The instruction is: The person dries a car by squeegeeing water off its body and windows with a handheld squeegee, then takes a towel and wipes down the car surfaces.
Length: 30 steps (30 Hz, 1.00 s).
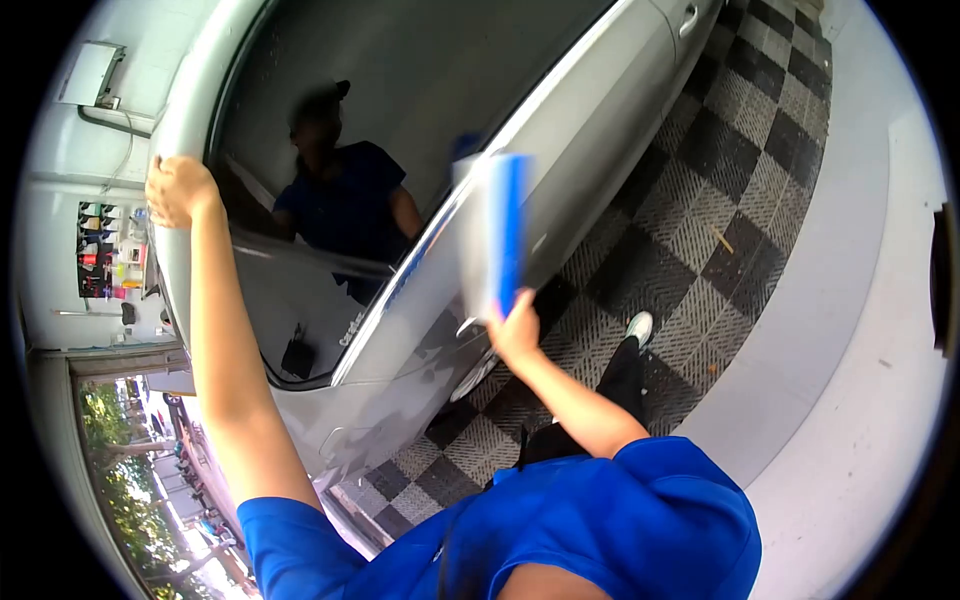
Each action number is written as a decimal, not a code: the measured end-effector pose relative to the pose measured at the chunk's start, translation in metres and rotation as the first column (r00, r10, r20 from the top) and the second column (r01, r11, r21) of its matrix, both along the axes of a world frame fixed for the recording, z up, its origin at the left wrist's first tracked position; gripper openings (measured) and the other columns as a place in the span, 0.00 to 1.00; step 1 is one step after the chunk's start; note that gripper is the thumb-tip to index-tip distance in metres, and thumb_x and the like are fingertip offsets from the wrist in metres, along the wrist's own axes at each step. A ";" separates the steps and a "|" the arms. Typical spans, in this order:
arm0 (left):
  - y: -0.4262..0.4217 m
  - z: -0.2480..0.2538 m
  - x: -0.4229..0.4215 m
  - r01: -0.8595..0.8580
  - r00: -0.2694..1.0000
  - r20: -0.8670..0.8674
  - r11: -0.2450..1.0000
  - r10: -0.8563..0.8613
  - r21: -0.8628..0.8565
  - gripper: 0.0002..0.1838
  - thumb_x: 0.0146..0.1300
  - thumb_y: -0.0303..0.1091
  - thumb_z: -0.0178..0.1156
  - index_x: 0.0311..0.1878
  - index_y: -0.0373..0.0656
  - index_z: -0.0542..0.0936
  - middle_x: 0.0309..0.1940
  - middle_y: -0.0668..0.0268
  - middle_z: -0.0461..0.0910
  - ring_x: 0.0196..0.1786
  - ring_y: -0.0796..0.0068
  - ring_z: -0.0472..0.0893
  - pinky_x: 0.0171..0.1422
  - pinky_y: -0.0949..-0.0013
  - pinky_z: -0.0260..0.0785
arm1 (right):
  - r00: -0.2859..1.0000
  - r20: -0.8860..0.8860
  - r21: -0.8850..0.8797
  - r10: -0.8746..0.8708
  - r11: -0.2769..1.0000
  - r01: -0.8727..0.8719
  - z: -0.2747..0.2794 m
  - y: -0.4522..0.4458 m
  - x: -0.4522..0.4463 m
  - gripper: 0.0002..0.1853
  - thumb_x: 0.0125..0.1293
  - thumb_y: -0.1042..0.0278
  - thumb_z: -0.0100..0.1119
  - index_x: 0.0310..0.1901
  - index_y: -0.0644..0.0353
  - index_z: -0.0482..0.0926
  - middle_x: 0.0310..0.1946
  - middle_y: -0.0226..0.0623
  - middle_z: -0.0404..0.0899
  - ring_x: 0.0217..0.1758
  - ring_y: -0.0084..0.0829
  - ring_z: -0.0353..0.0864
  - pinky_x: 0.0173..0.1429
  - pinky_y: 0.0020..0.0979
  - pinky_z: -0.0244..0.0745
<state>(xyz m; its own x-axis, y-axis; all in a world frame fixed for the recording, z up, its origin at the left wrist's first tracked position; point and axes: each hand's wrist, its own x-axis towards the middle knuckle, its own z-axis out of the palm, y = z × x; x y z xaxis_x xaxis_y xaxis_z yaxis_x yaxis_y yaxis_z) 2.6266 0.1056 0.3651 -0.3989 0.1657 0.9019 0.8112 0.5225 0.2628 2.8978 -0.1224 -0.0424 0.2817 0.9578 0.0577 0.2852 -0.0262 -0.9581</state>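
My right hand (pixel 515 328) is closed around the lower end of a blue-handled squeegee (pixel 512 225). Its pale, translucent blade is smeared by motion. The squeegee is over the side of a silver car (pixel 590 110), just below the dark side window (pixel 400 90); whether it touches the body is unclear. Up on the left, my left hand (pixel 181 190) rests on the car's roof edge (pixel 178 262) with its fingers curled. My reflection shows in the glass, and white lettering marks the window's lower corner.
Black and grey checkered tiles (pixel 690 260) cover the floor beside the car, with my shoe (pixel 640 328) on them. A pale wall (pixel 850 400) curves along the right. Supplies hang on a wall rack (pixel 97 250); an opening (pixel 130 450) shows trees outside.
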 end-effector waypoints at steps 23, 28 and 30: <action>-0.042 -0.046 -0.115 -0.185 0.983 -0.032 0.967 0.182 -0.178 0.24 0.75 0.47 0.37 0.66 0.53 0.73 0.70 0.69 0.70 0.69 0.64 0.70 0.70 0.56 0.58 | 0.877 0.086 0.510 0.473 0.735 -0.447 0.262 0.521 0.268 0.46 0.59 0.66 0.61 0.77 0.35 0.49 0.50 0.43 0.78 0.49 0.48 0.81 0.55 0.38 0.76; -0.020 -0.031 -0.051 -0.803 0.596 -0.299 0.544 0.745 -0.243 0.18 0.75 0.38 0.45 0.62 0.46 0.75 0.63 0.57 0.75 0.66 0.57 0.73 0.68 0.54 0.66 | 0.999 -0.040 0.631 -0.015 0.775 0.037 0.162 0.674 0.367 0.36 0.65 0.69 0.59 0.74 0.47 0.60 0.51 0.35 0.81 0.42 0.33 0.84 0.43 0.34 0.80; 0.018 -0.031 -0.008 -0.791 0.592 -0.363 0.606 0.720 -0.088 0.18 0.75 0.36 0.46 0.62 0.44 0.75 0.62 0.54 0.75 0.67 0.55 0.72 0.69 0.54 0.65 | 0.888 -0.447 0.207 -0.108 0.953 0.220 0.098 0.707 0.437 0.42 0.67 0.77 0.52 0.78 0.45 0.44 0.56 0.36 0.78 0.20 0.18 0.73 0.18 0.21 0.68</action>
<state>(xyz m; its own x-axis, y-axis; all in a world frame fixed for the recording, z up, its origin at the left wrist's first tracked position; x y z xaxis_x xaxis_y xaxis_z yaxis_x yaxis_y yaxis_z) 2.6183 0.1231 0.3344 -0.2261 0.1195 0.9667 0.1081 0.9894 -0.0970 3.3349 0.5844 0.0553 0.4846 0.8662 0.1223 -0.1397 0.2147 -0.9666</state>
